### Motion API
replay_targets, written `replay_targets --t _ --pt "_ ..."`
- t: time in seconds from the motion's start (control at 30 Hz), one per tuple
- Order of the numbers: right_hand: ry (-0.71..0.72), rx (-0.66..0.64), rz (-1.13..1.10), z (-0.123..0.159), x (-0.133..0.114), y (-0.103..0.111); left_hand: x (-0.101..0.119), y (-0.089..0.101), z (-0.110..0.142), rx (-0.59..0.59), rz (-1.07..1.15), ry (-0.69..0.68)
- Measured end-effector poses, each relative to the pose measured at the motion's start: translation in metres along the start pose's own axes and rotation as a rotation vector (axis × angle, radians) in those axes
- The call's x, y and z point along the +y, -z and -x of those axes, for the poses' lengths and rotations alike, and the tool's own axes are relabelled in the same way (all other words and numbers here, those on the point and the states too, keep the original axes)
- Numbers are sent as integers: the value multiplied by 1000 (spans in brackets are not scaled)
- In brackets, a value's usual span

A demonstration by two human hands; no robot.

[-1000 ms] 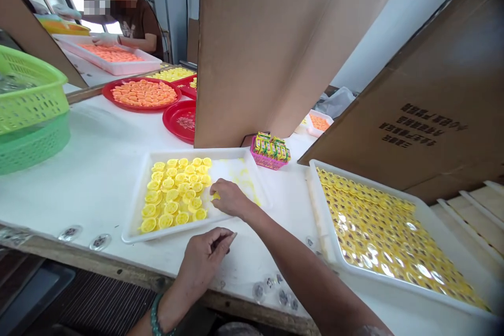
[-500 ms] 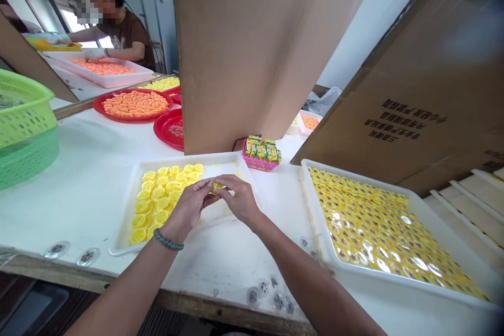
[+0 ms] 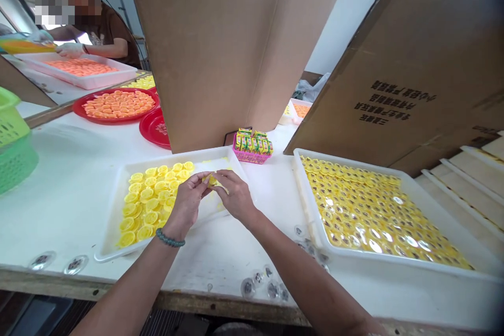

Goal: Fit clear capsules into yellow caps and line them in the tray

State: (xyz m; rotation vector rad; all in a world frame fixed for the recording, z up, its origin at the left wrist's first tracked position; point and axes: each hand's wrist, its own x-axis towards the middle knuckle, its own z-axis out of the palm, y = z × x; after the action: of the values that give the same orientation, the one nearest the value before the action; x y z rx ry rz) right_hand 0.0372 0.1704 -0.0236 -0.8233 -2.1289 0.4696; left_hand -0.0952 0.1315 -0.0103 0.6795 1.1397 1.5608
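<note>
My left hand point(image 3: 188, 200) and my right hand point(image 3: 234, 194) meet above a white tray point(image 3: 112, 210), fingertips pinched together on one small yellow round piece point(image 3: 211, 179). The left part of that tray is filled with several rows of yellow round pieces point(image 3: 151, 197); its right part is bare apart from yellow smears. A second, larger white tray point(image 3: 315, 220) to the right is packed with yellow pieces under clear printed lids point(image 3: 366, 210). A green bead bracelet circles my left wrist.
Clear lids point(image 3: 260, 283) lie scattered along the table's front edge. A pink basket of small packets point(image 3: 252, 145) stands behind the tray, against upright cardboard point(image 3: 220, 47). Red plates with orange pieces point(image 3: 118, 104) and green baskets point(image 3: 11, 152) sit left. Another person works at the far left.
My left hand rose from the table's front edge to meet my right hand over the tray. My right hand lifted a yellow piece out of the tray. The view has shifted rightward.
</note>
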Motion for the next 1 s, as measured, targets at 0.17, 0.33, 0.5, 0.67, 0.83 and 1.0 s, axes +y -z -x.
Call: replay_targets --t 0.17,0.33,0.5,0.67,0.83,1.0 --pt "17 -43 114 7 2 -4 -2 -2 1 45 61 17" --pt "-118 32 8 16 -1 11 -2 1 5 -27 151 67" --pt "-14 -21 12 11 -8 25 -5 -4 13 -119 219 133" --pt "30 -80 187 13 -6 16 -11 -13 18 -32 215 122" --pt "-87 -69 158 20 -2 14 -13 -9 16 45 212 109" --pt "-269 7 20 23 -5 23 -11 -5 16 -7 292 152"
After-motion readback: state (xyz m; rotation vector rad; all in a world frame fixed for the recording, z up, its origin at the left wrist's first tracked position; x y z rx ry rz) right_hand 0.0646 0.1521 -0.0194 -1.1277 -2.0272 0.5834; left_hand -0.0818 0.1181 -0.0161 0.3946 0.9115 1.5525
